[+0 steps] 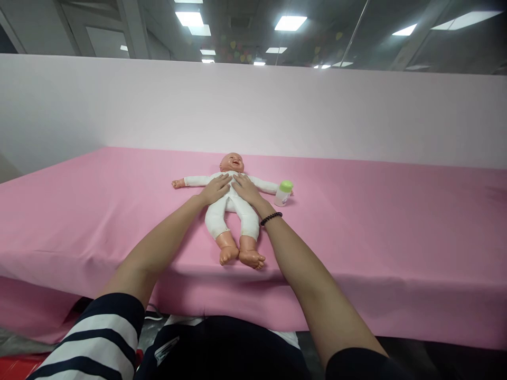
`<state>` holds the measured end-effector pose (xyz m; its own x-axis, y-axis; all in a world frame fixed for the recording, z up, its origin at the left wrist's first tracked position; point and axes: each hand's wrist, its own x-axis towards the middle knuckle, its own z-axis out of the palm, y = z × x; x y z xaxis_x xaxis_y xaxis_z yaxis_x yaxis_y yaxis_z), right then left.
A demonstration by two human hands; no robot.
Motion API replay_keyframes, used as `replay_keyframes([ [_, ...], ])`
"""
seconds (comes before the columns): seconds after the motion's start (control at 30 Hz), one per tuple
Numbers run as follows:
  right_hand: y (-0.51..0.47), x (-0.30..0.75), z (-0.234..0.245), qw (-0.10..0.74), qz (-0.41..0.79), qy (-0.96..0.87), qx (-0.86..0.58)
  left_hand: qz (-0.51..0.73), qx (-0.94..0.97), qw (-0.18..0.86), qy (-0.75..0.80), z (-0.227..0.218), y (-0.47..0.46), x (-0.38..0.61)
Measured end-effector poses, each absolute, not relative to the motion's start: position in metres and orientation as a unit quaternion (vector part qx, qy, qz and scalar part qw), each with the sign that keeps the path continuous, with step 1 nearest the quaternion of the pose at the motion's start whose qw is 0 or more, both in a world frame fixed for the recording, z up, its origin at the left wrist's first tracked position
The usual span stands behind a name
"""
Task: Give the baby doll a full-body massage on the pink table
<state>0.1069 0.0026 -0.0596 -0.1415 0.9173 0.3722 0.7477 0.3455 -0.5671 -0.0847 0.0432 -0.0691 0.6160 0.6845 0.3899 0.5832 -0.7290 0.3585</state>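
A baby doll [231,203] with a white cloth body lies on its back, arms spread wide and feet toward me. Flat on the left side of its torso rests my left hand [216,189], fingers stretched out. My right hand [246,189] lies likewise on the other side of the torso, its fingertips close to those of the left. Both palms are hidden against the cloth. Beside the doll's arm on the right stands a small baby bottle [283,193] with a green cap, partly covering the doll's hand.
A pink cloth [376,227] covers the wide table and hangs over its front edge. Behind it rises a white partition [301,111] with glass above. Something red [21,367] is on the floor at lower left.
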Motion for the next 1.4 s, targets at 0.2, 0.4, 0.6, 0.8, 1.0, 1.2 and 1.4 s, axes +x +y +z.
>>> replay_keyframes([
  [0.2, -0.010, 0.101, -0.054, 0.349, 0.099, -0.707, -0.607, 0.255, 0.860, 0.095, 0.433, -0.065, 0.032, -0.084],
  [0.4, -0.022, 0.095, -0.046, 0.365, 0.027, -0.667, -0.650, 0.312, 0.839, 0.047, 0.443, -0.058, 0.021, -0.081],
  [0.6, -0.014, 0.096, -0.048, 0.380, 0.027, -0.721, -0.578, 0.336, 0.871, 0.083, 0.348, -0.056, 0.022, -0.081],
  [0.8, -0.007, 0.102, -0.053, 0.372, 0.081, -0.765, -0.520, 0.289, 0.891, 0.113, 0.331, -0.063, 0.032, -0.083],
  [1.0, -0.010, 0.099, -0.052, 0.338, 0.079, -0.717, -0.604, 0.278, 0.859, 0.092, 0.420, -0.062, 0.028, -0.083],
  [1.2, -0.022, 0.095, -0.047, 0.344, 0.007, -0.660, -0.667, 0.302, 0.831, 0.030, 0.466, -0.055, 0.017, -0.082],
  [1.4, -0.017, 0.097, -0.049, 0.380, 0.018, -0.734, -0.563, 0.336, 0.858, 0.044, 0.387, -0.059, 0.022, -0.084],
])
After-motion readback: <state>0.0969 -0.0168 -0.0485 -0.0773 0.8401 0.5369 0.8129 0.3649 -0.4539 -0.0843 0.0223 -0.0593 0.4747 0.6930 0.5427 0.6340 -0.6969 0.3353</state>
